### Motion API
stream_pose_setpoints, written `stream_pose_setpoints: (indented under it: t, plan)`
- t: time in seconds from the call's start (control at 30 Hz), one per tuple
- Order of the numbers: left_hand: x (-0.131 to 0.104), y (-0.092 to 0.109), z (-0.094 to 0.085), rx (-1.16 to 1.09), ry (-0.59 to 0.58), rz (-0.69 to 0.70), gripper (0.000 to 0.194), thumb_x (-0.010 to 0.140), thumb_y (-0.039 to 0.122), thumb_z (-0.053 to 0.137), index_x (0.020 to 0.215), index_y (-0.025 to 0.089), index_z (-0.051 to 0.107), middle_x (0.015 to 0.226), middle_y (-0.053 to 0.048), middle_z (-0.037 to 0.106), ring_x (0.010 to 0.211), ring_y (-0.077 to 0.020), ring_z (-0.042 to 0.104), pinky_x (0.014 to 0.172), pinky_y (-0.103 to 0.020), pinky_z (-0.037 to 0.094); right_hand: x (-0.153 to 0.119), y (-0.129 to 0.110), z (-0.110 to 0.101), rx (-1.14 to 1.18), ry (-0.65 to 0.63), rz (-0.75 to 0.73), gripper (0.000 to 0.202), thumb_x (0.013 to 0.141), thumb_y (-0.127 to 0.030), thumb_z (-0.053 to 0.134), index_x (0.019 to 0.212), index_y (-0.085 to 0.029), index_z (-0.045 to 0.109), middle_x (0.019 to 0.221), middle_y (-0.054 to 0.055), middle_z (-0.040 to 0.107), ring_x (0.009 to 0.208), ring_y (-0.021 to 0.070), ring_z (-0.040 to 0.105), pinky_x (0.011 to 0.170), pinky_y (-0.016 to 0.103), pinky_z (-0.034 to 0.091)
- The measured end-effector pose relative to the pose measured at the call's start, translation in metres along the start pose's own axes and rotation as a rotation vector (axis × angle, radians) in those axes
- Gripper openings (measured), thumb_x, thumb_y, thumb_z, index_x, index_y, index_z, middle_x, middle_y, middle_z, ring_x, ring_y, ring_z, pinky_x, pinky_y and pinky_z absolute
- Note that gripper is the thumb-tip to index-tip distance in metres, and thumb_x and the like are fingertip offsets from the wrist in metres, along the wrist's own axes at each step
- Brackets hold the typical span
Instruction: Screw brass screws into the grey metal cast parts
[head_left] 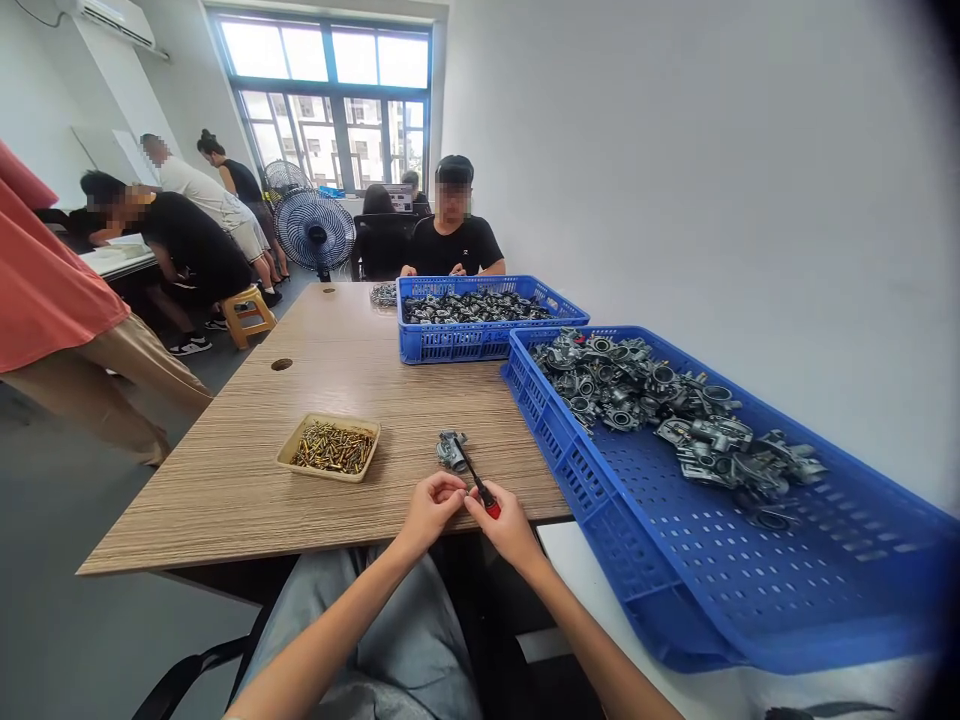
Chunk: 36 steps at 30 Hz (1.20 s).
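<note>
My right hand (506, 528) is closed around a screwdriver (490, 500) with a red and black handle, its dark shaft pointing forward and left. The shaft's far end lies in front of or against a grey metal carburetor (450, 450) on the table; I cannot tell if they touch. Close beside it, my left hand (431, 512) is pinched, fingertips nearly meeting those of my right hand. Whatever sits between those fingertips is too small to name. To the left stands a shallow beige tray (282, 459) full of small brass-coloured screws or jets (334, 446).
A blue crate (600, 500) at my right holds many carburetors (645, 385). Behind it, another blue crate (442, 346) contains dark metal parts. Across the wood-grain table (217, 480) sits a person in black (456, 245). A fan (315, 232) and several people are farther back.
</note>
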<state>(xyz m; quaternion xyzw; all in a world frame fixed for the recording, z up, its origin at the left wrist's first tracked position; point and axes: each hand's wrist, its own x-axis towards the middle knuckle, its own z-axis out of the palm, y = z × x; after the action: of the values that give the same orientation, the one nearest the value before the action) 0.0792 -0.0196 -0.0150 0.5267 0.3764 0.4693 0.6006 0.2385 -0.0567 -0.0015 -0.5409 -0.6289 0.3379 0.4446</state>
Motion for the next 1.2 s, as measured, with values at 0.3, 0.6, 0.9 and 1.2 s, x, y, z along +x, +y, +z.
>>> stream_pose_setpoints:
  t: [0.3,0.6,0.9,1.2]
  plan:
    - [0.000,0.000,0.001,-0.045,0.023,-0.001,0.036,0.075,0.047,0.080,0.087,0.015,0.066,0.073,0.000,0.066,0.063,-0.0120,0.060,0.064,-0.024,0.048,-0.001,0.000,0.000,0.012,-0.013,0.019,0.029,0.094,-0.046,0.058,0.083,-0.019,0.061,0.075,0.003,0.063,0.068,0.0182,0.056,0.066,0.029,0.046]
    - [0.001,-0.003,-0.003,-0.060,0.028,0.003,0.036,0.079,0.048,0.076,0.091,0.016,0.065,0.078,-0.001,0.064,0.067,-0.0116,0.059,0.066,-0.024,0.050,-0.001,0.007,0.001,0.041,-0.027,0.071,0.034,0.093,-0.053,0.057,0.087,-0.019,0.061,0.078,0.003,0.062,0.064,0.0170,0.054,0.056,0.027,0.048]
    - [-0.002,0.000,-0.005,-0.004,-0.101,0.026,0.036,0.082,0.050,0.074,0.092,0.015,0.068,0.074,-0.001,0.064,0.062,-0.0107,0.055,0.062,-0.024,0.043,-0.001,0.008,0.001,0.074,-0.047,0.089,0.039,0.092,-0.059,0.058,0.087,-0.020,0.062,0.073,0.002,0.056,0.062,0.0163,0.050,0.053,0.027,0.048]
    - [-0.004,0.000,-0.007,-0.019,-0.173,0.025,0.038,0.083,0.050,0.075,0.093,0.015,0.069,0.078,-0.003,0.066,0.065,-0.0113,0.055,0.063,-0.024,0.042,-0.001,0.011,0.000,0.124,-0.067,0.104,0.041,0.091,-0.061,0.059,0.087,-0.020,0.060,0.070,-0.001,0.051,0.059,0.0151,0.049,0.050,0.026,0.049]
